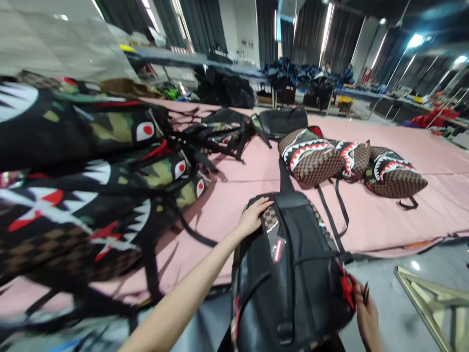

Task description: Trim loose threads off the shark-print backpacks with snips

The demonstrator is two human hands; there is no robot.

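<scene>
Backpack in hand (293,274): black back panel, brown checkered edge, red tag.
Bags at one o'clock (315,156): brown checker, white-and-red shark teeth.
Pile at nine o'clock (91,161): green camouflage, red-dotted white eyes.
Table cover (403,146): plain pink.
</scene>
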